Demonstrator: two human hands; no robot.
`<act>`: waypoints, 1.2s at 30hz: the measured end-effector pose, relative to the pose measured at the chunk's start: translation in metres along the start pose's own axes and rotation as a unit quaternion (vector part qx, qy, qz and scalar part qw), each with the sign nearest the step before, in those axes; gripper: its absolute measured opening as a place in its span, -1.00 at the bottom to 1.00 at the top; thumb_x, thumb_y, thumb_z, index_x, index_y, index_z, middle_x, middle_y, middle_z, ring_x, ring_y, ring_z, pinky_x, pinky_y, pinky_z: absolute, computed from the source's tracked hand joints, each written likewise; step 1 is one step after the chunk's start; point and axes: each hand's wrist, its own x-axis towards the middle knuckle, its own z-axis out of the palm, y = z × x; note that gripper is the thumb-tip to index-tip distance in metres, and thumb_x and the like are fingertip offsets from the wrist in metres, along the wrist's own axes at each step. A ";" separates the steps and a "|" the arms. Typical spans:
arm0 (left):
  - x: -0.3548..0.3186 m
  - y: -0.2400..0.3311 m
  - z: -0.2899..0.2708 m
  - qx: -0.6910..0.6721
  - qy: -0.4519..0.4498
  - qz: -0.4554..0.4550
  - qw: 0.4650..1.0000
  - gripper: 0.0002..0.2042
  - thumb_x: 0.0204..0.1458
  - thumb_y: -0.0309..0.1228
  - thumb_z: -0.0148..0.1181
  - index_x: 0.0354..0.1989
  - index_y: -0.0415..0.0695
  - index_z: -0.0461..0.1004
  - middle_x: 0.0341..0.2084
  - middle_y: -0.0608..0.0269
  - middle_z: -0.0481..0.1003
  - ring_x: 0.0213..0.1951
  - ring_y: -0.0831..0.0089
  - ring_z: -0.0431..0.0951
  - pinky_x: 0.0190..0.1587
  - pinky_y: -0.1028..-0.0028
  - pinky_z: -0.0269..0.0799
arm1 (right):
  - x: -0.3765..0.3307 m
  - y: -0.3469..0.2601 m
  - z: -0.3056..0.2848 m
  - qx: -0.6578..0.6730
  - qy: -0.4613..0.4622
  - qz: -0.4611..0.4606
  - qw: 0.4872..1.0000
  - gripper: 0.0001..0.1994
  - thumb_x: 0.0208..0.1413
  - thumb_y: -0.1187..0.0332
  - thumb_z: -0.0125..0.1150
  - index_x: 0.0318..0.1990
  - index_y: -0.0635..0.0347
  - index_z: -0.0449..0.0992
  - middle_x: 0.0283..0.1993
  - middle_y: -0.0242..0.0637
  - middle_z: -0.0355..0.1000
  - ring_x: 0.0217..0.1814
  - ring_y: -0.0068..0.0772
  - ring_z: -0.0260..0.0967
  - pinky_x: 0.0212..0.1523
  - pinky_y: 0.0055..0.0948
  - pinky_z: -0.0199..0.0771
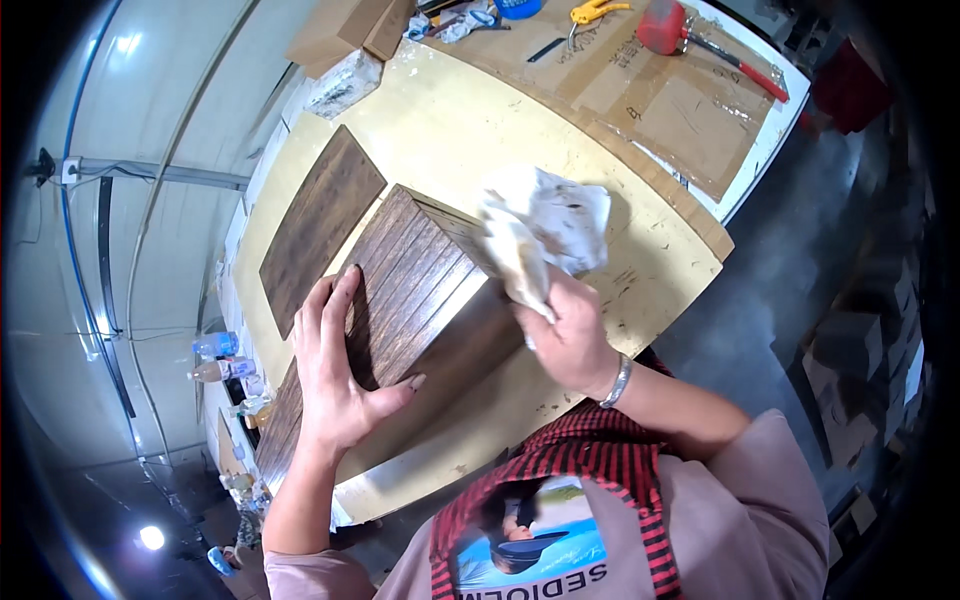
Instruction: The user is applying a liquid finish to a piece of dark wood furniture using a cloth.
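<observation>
A dark brown wooden box (418, 262) with grooved slats on its top face stands at an angle on the cream tabletop (450, 105). My left hand (338, 365) lies on it, fingers spread over the slats and thumb stretched toward the near side. At the box's right end my right hand (570, 335) is closed round a crumpled white rag (518, 262), blurred by motion. Just behind it is more white cloth or paper with brown stains (575, 215); whether it is one piece with the rag I cannot tell. A flat dark wooden panel (320, 225) lies beyond the box.
A cardboard sheet (690, 125) covers the far right, bearing a red-headed mallet (662, 28) and a yellow air blow gun (598, 12). Cardboard boxes (345, 30) stand at the far edge. Plastic bottles (215, 345) stand along the left side.
</observation>
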 end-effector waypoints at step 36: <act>-0.001 0.003 0.005 -0.042 -0.013 -0.025 0.999 0.09 -0.57 -0.02 0.46 0.30 -0.24 0.24 0.16 -0.33 0.22 0.18 -0.17 0.28 0.22 -0.01 0.19 | 0.076 0.070 0.004 0.220 -0.242 0.060 0.943 -0.60 0.35 0.29 -0.06 0.29 0.17 0.30 0.34 0.02 0.25 0.38 -0.03 0.20 0.39 -0.21 0.15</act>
